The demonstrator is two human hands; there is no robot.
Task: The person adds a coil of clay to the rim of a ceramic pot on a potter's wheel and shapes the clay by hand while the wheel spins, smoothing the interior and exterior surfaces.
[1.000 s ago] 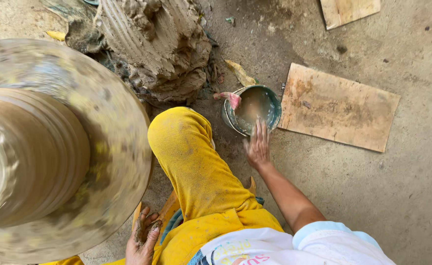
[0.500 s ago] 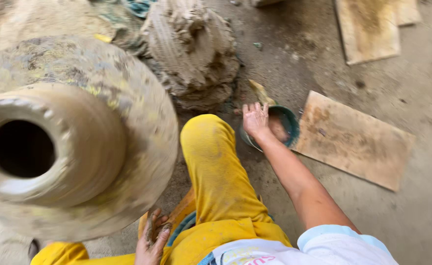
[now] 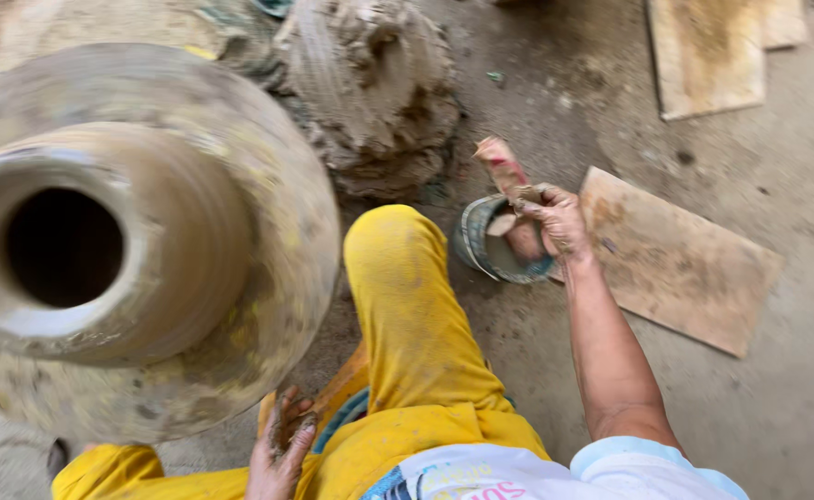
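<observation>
While the left hand (image 3: pixel 280 451) rests open at bottom center, the right hand (image 3: pixel 555 218) pinches 1 limp, slippery-looking wet cloth (image 3: pixel 507 176) by its middle over the bowl (image 3: pixel 476 243).

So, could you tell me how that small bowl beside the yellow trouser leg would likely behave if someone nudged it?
The small bowl sits on rough, dusty ground, so it would probably drag rather than slide. It looks coated in wet clay, so likely slippery to grip. The right hand is lifting a clay-smeared rag from it; whatever liquid it holds might slosh or spill if pushed hard.
</observation>
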